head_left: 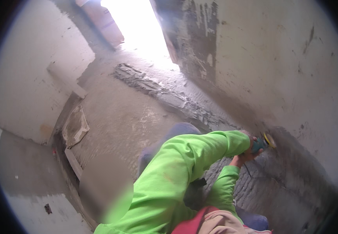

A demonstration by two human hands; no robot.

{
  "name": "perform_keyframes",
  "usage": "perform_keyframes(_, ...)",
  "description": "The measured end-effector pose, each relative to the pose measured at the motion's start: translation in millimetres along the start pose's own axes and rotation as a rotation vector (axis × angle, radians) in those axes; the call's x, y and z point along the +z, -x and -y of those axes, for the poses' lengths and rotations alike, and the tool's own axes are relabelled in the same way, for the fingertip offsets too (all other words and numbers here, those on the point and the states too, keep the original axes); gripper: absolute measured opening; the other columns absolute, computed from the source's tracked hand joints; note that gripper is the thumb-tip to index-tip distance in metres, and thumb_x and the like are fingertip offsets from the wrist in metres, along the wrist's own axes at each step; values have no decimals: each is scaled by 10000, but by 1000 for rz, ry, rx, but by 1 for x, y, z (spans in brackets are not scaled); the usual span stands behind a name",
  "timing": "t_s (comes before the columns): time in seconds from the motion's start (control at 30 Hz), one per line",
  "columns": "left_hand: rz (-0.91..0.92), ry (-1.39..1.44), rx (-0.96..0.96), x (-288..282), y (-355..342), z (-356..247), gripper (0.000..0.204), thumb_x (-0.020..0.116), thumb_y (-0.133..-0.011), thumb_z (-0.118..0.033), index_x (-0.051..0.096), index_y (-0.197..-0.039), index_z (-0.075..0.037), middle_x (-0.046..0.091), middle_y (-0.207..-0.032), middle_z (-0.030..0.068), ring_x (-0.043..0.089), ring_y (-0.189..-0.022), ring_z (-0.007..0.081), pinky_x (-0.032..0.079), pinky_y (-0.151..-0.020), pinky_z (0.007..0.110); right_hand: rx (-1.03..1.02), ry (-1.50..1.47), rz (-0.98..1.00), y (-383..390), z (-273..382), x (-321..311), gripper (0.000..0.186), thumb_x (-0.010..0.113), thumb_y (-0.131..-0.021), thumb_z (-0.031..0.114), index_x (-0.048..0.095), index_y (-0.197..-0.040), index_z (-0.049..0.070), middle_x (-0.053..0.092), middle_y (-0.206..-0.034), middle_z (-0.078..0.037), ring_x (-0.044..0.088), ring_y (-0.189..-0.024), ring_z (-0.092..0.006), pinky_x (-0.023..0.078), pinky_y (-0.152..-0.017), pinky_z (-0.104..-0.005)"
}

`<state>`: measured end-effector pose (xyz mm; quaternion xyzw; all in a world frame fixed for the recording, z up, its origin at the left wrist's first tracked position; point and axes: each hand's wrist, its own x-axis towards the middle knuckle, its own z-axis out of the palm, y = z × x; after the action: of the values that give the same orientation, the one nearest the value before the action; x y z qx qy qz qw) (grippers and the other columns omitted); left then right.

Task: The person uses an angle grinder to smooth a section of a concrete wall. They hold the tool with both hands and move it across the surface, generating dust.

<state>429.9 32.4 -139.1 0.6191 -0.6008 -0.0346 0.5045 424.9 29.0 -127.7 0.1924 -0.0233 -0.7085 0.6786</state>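
An angle grinder [258, 145] with a teal body and a yellow round part at its head [269, 140] is held low beside the right-hand wall. My left hand [251, 142], at the end of the longer bright green sleeve, closes around its far side. From the near side my right hand [245, 156] wraps the same tool, fingers closed. A dark cord hangs below the hands. The yellow part faces the wall's dusty base; whether it touches, I cannot tell.
The plastered wall [272, 58] rises on the right. A ridge of grey rubble [153, 87] runs along the floor towards a bright doorway [137, 27]. At left, a flat board [75, 126] lies by another wall [32, 85]. My knee [182, 128] is bent beneath my left arm.
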Motion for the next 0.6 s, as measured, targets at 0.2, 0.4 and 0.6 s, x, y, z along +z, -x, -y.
perform_keyframes(0.2,626,-356,42,-15,-59,-25,685,645,-666,-632,627,-1178,-177,672,-960,172,639,-983,360,447,-917,515,-46,66,119,-20,40,-4,537,708,-790,475,581,-1069,34,633,-1005,-131,610,-963,-257,485,-916,-404)
perform_keyframes(0.4,1540,-430,146,-66,-140,-59,1053,712,-597,-574,287,-1496,-228,684,-1078,181,666,-1015,312,514,-875,402,-183,108,-1,-10,25,9,520,630,-843,525,612,-999,29,663,-899,-139,650,-833,-270,542,-787,-394)
perform_keyframes(0.6,1575,-497,112,-68,-138,-77,976,781,-549,-539,509,-1314,4,675,-1024,248,668,-973,347,505,-880,399,-158,7,-7,4,24,26,486,585,-868,512,595,-970,36,642,-873,-127,644,-804,-265,547,-758,-380)
